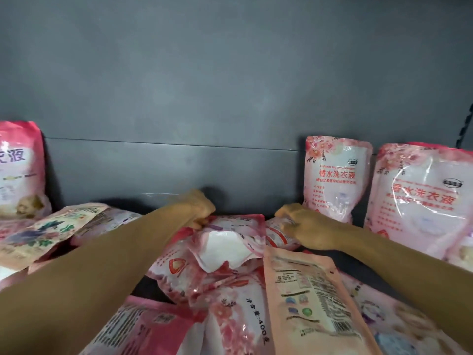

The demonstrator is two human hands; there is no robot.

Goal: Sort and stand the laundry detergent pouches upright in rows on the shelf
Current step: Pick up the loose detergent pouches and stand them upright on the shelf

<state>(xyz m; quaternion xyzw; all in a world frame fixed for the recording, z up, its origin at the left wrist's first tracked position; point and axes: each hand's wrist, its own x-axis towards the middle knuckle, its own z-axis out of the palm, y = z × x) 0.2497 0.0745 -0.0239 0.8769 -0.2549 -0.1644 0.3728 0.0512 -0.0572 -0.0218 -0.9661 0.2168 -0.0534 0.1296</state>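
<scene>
Several pink detergent pouches lie flat in a loose heap across the dark shelf. My left hand grips the far edge of a pink pouch lying at the middle of the heap. My right hand grips the end of a neighbouring pouch just right of it. Two pink pouches stand upright at the back right. Another upright pouch leans at the far left. A peach pouch lies back side up in front.
The dark grey back panel closes off the shelf behind the heap. A strip of bare shelf runs along it between the left upright pouch and the right upright pair. A floral pouch lies flat at the left.
</scene>
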